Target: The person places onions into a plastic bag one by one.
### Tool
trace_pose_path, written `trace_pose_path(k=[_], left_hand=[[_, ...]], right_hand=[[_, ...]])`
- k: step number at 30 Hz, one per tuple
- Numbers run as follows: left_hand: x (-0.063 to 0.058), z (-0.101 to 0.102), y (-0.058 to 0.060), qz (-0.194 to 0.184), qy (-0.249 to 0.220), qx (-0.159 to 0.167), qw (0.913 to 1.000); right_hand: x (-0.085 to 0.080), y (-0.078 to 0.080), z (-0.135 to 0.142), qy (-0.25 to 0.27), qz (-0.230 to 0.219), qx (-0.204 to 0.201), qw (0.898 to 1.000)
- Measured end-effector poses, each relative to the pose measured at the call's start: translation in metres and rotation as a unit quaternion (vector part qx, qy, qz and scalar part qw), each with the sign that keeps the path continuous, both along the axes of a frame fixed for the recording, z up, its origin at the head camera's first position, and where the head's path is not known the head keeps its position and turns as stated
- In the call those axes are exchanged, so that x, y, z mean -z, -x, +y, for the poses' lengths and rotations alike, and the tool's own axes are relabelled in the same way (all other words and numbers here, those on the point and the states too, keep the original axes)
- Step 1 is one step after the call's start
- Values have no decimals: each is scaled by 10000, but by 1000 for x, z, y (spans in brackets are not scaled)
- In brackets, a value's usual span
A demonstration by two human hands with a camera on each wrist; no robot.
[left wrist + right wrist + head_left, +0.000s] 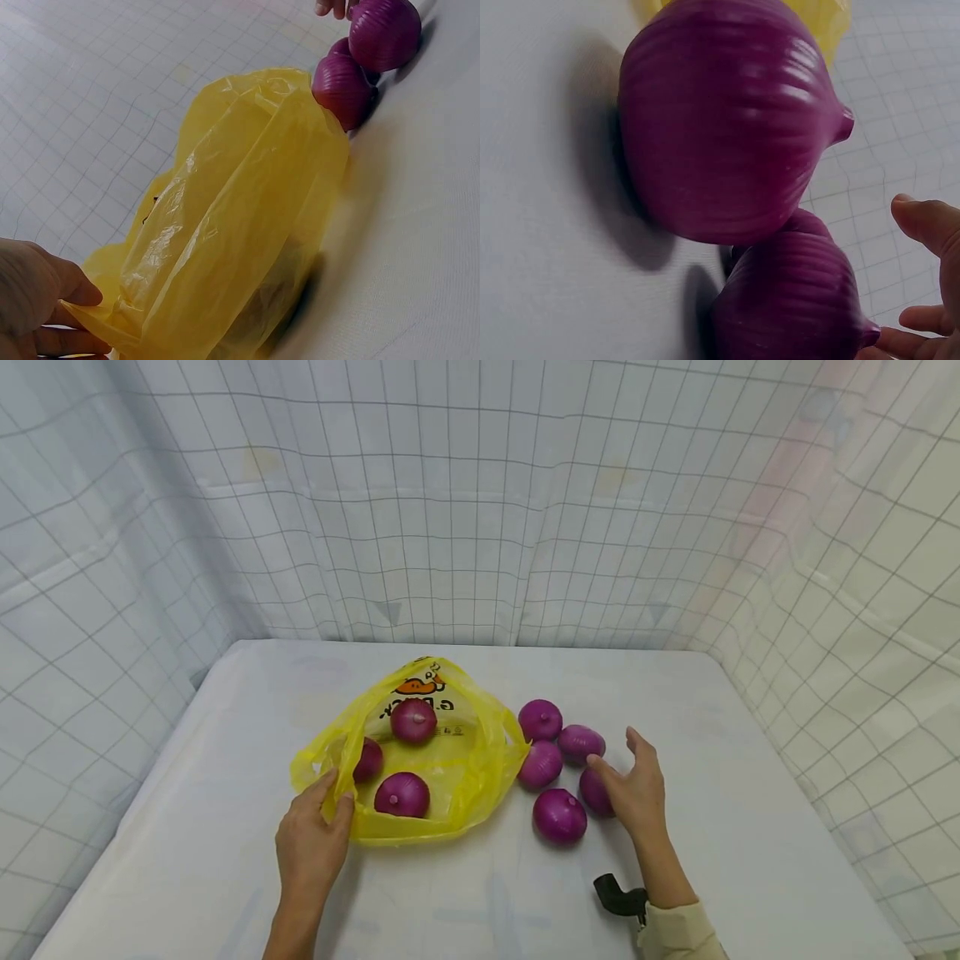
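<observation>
A yellow plastic bag (480,777) lies with its mouth spread wide, and three red onions (413,721) show inside it. My left hand (311,839) pinches the bag's near-left rim between thumb and fingers; the left wrist view shows the crumpled film (217,225) at its fingertips. My right hand (637,789) is at the right of a cluster of several loose onions, thumb and fingers spread apart. It is nearest to the rightmost onion (595,792), partly hidden behind the hand. In the right wrist view, fingertips are beside an onion (791,300); contact is unclear.
Another loose onion (559,817) sits at the front of the cluster, right of the bag. A black curved fitting (618,896) is beside the right wrist. White gridded curtains (480,527) stand behind and beside the white-covered table (465,902).
</observation>
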State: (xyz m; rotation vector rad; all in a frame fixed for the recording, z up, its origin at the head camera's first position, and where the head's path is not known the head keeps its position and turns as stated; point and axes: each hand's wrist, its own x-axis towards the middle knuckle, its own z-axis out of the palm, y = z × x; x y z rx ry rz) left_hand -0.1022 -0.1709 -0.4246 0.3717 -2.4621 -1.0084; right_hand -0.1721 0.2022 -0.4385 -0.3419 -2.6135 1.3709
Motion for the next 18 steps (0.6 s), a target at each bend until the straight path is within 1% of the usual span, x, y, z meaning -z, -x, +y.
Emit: trace_pose_path(k=[5,10,18], left_hand=[[1,-1,-1,-2,-6,-3,10000],[1,-1,-2,-105,-43,57,9999],[0,-2,-1,-108,-51,36,9999]], right_hand=[[8,-2,4,-48,-143,-36,9999],[16,-10,7,-188,-156,-105,9996],[25,-22,8,-292,-408,-276,9984]])
